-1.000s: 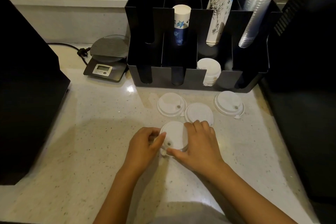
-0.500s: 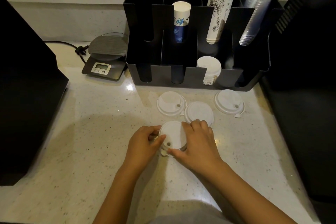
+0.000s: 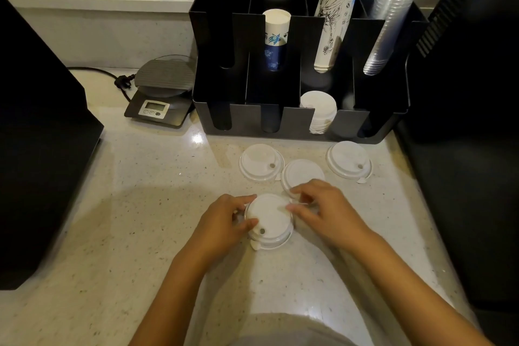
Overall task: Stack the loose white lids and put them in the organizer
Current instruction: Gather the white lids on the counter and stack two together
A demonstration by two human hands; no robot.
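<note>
A small stack of white lids (image 3: 269, 219) rests on the counter in front of me. My left hand (image 3: 224, 222) grips its left rim with thumb and fingers. My right hand (image 3: 323, 211) touches its right rim with the fingertips. Three loose white lids lie further back: one at the left (image 3: 259, 161), one in the middle (image 3: 302, 173) partly under my right fingers, one at the right (image 3: 348, 159). The black organizer (image 3: 241, 118) stands behind them, with a stack of white lids (image 3: 320, 109) in a front slot.
In the organizer stand a blue paper cup stack (image 3: 275, 39), a tall printed cup stack (image 3: 332, 25) and clear cups (image 3: 389, 28). A grey kitchen scale (image 3: 161, 93) with a cord sits left of it. Black machines flank the counter at left (image 3: 42, 149) and right (image 3: 463, 149).
My right hand has slid off the top of the lid stack to its right rim, uncovering more of the top lid. The left hand holds the same spot.
</note>
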